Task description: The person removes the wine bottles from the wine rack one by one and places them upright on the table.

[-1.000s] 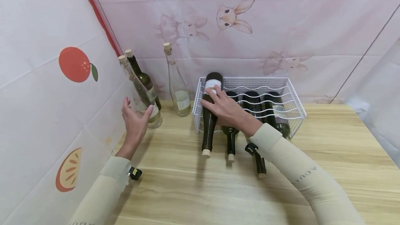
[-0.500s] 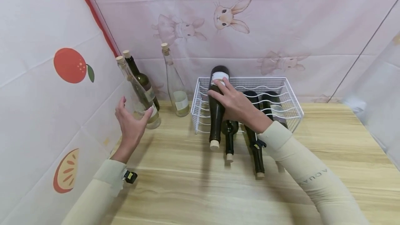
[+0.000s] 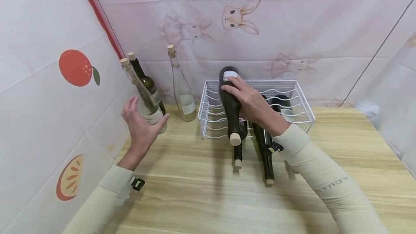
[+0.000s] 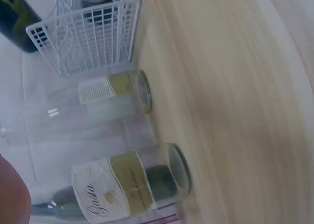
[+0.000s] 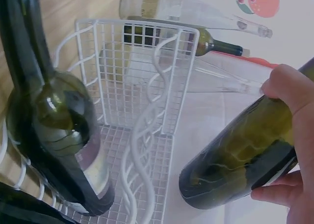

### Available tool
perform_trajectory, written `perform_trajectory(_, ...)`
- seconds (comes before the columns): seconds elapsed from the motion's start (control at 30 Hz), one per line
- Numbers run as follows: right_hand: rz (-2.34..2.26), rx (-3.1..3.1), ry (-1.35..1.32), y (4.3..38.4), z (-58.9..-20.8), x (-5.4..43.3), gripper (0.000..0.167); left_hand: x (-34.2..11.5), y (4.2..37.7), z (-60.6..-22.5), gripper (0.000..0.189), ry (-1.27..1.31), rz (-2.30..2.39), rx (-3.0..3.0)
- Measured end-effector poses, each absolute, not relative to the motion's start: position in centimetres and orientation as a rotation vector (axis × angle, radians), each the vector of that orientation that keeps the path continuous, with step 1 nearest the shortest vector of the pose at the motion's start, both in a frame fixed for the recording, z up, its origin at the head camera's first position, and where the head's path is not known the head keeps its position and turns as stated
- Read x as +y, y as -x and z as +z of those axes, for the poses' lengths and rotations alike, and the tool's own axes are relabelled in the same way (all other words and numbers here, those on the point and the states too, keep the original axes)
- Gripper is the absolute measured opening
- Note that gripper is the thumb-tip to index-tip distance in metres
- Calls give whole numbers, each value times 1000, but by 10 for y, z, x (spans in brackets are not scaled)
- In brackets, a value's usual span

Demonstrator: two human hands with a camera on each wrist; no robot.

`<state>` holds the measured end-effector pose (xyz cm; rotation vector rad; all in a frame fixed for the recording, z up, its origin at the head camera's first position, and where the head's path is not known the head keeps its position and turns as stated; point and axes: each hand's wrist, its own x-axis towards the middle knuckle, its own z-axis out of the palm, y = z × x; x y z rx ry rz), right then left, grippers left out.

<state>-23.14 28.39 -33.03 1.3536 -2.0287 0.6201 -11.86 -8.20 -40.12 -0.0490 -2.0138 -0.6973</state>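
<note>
My right hand [image 3: 251,102] grips a dark corked wine bottle [image 3: 231,113] by its body, lifted above the white wire rack [image 3: 214,137]. Its neck tilts down toward me; the right wrist view shows the bottle's base end [image 5: 211,184] clear of the wires. In the rack lie more dark bottles, including a middle one [image 3: 267,163] with its neck jutting out the front. On the left, my left hand [image 3: 141,127] is spread, thumb apart from the fingers, beside a clear corked bottle [image 4: 117,187]. Whether it touches that bottle I cannot tell.
A second clear bottle [image 3: 186,105] stands left of the rack. Behind the first clear one is a dark green bottle [image 3: 150,84]. The wooden table [image 3: 195,198] meets a printed cloth wall [image 3: 302,21] at the back and another at the left.
My right hand has lifted the wine bottle out of the rack's left end, moving it up and rightward while its neck swung toward me. My left hand has shifted only slightly.
</note>
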Motion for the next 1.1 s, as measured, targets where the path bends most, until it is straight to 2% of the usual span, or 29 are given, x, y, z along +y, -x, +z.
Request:
perform_trajectory(0.27, 802, -1954, -1339, 234, -320, 287, 61, -62, 122, -396, 118, 150, -676, -2052)
perform_trajectory(0.53, 1022, -1966, -1252, 227, -313, 289, 66, -43, 128, -389, 123, 227, -626, -2090)
perform_trajectory(1.1, 1449, -1785, -1277, 220, -305, 289, 67, -5, 132, -370, 128, 377, -597, -2103)
